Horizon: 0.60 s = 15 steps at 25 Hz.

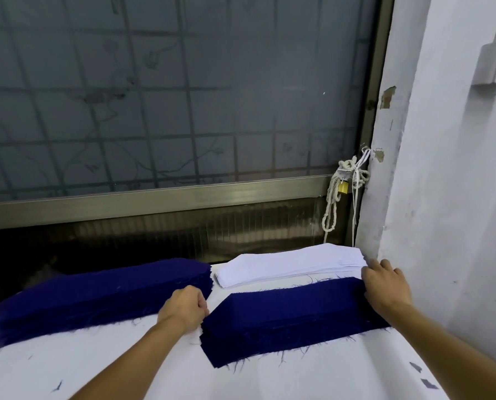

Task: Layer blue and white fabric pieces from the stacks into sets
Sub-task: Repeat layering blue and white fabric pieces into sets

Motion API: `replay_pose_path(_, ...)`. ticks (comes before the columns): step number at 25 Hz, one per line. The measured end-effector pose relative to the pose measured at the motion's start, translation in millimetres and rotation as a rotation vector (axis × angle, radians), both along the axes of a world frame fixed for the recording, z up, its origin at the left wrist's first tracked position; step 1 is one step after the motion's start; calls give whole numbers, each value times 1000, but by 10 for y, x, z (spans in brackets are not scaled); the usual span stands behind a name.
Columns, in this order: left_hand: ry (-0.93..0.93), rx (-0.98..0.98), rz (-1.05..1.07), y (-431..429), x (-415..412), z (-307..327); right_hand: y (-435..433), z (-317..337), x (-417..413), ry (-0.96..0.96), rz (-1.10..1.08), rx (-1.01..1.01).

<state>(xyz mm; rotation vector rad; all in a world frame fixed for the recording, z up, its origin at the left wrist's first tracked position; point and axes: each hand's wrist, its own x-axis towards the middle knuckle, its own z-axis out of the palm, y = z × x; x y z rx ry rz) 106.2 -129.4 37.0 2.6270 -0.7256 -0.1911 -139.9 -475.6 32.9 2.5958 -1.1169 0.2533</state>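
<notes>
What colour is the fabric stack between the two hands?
The fabric stack is dark blue, clearest in the head view.

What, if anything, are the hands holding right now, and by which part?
Both hold the near blue stack: the left hand grips its left end, the right hand its far right end.
</notes>
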Motion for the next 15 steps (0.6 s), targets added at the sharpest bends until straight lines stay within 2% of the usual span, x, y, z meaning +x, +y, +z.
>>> replay_pose_path(2,-82,-2,17,105,112,142,196,108,240,-124,56,77)
replay_pose_path(5,-158,-48,77,323,336,303,531,197,677,-283,142,314)
replay_pose_path(9,-204,-88,113,733,771,377,1068,209,1387,-339,251,545)
replay_pose_path(15,-180,-34,125,1186,1383,309,1738,129,2282,-362,407,638)
